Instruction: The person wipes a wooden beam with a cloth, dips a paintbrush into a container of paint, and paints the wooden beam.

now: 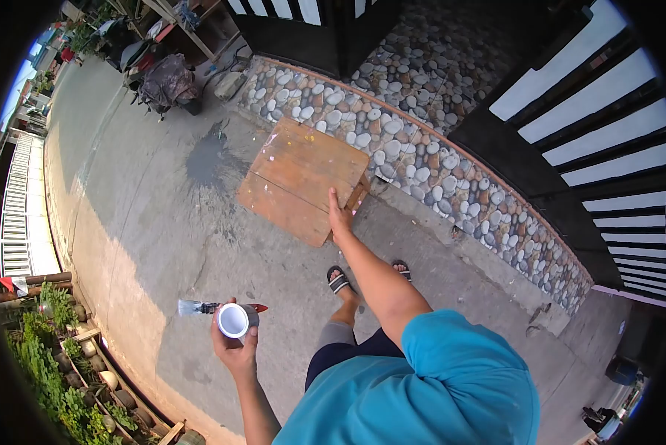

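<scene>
My left hand [236, 354] is closed around a small paint can [233, 320], white inside, with its open mouth facing up. The same hand holds a paintbrush [192, 307] crosswise behind the can; its pale bristles point left and its reddish handle tip shows on the right. A low wooden table [292, 178] with a worn, paint-flecked brown top is in front of me. At its near right edge, my right hand [339, 219] grips the rim, thumb on top and fingers hidden beneath. Whether the table's legs all touch the ground cannot be seen.
A pebble-patterned ledge [392, 144] runs behind the table, up to a black and white gate [570, 148]. A dark wet splash [218, 157] marks the concrete. A covered motorbike [166, 81] stands at the upper left, and potted plants [55, 371] line the lower left.
</scene>
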`<state>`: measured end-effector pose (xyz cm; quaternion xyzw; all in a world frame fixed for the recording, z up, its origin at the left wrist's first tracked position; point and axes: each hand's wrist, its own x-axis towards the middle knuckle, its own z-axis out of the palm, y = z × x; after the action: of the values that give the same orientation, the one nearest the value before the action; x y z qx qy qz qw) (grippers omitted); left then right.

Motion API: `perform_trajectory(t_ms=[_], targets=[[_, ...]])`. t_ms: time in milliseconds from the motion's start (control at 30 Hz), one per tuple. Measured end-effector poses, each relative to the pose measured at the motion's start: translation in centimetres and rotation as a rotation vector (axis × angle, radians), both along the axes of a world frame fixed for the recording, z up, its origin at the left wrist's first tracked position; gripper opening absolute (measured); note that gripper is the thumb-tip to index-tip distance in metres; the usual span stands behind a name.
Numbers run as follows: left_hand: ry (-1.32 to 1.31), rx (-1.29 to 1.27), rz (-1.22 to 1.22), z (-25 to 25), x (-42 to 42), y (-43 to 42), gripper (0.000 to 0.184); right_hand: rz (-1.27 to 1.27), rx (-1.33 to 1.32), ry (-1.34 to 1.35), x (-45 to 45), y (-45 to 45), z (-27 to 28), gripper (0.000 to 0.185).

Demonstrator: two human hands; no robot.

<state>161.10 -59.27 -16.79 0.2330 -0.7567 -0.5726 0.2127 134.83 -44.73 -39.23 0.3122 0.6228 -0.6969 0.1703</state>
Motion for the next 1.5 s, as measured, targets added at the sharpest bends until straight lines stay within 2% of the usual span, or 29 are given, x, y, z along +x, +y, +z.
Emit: perform_trajectory(t_ms=[133,200,300,333,367,433,467,500,567,700,867,967,1000,1067,1167,1233,1333,1367,1433,1500], targets=[[0.009,0.021,-0.007,-0.4,0.2,-0.1,0.07,-0.027,0.064,-0.006,2.0,0.0,-4.6,0.097],[-0.018,0.019,-0.011,0.1,0.6,-0.1,0.07,-0.049,-0.017,-0.098,2.7,0.6,-4.5,0.095],[0.018,0.053,-0.009,0.0,-0.1,-0.2,0.07,0.033,0.072,-0.079,2.1,0.9,-3.2,0.099],[0.037,0.023,-0.047,-0.2,-0.2,-0.6,0.069,-0.035,0.091,-0.044,2.4,0.8,-1.8,0.103],[0.054,0.053,-0.021,0.2,-0.4,-0.4,0.069,-0.016,0.006,-0.127,2.2,1.1,-3.5,0.102],[0.184,-0.031,-0.095,-2.4,-0.1,-2.3,0.072,-0.045,0.088,-0.004,2.3,1.3,-3.4,0.107],[-0.111,-0.06,-0.086,0.6,0.1,-1.8,0.072,0.024,0.054,-0.041,2.0,1.9,-3.8,0.111],[-0.16,-0.053,-0.061,1.8,-0.2,-1.7,0.073,0.089,0.103,-0.135,1.2,1.9,-5.9,0.109],[-0.042,0.018,-0.031,2.6,-0.2,-1.6,0.072,0.131,-0.093,-0.228,-0.3,2.5,-10.4,0.105],[-0.038,-0.023,-0.045,3.7,0.2,-1.9,0.071,0.08,0.222,-0.077,0.0,1.7,-10.6,0.104],[-0.017,0.04,-0.052,4.9,0.6,-1.7,0.066,-0.035,0.525,0.106,-1.0,1.4,-14.7,0.102],[-0.017,0.069,-0.074,5.1,0.4,-1.8,0.064,-0.051,0.444,0.243,-0.5,2.5,-12.9,0.102],[0.004,0.104,-0.064,4.9,0.2,-1.6,0.064,-0.057,0.443,0.236,-0.1,2.9,-10.5,0.102],[0.004,0.136,-0.058,5.0,0.0,-1.1,0.063,0.065,0.279,0.158,0.9,3.2,-6.7,0.102],[0.003,0.11,-0.055,5.2,-0.9,-0.6,0.063,0.084,0.273,0.01,0.8,3.9,-2.8,0.102],[-0.008,0.061,-0.083,4.1,-1.2,-1.1,0.065,0.214,0.235,-0.136,0.8,5.4,1.5,0.098],[-0.069,-0.021,-0.133,3.1,-1.3,-1.4,0.067,0.219,0.443,0.179,-1.7,7.4,-10.0,0.091],[-0.079,-0.085,-0.12,2.6,-1.6,-1.5,0.067,0.251,0.489,0.122,-1.3,9.1,-7.8,0.087],[-0.046,-0.056,-0.14,2.6,-2.0,-1.1,0.067,0.379,0.615,-0.047,0.1,13.0,-3.7,0.079],[-0.028,0.031,-0.151,3.0,-2.7,-0.5,0.068,0.538,0.582,-0.039,2.5,17.9,-0.6,0.074]])
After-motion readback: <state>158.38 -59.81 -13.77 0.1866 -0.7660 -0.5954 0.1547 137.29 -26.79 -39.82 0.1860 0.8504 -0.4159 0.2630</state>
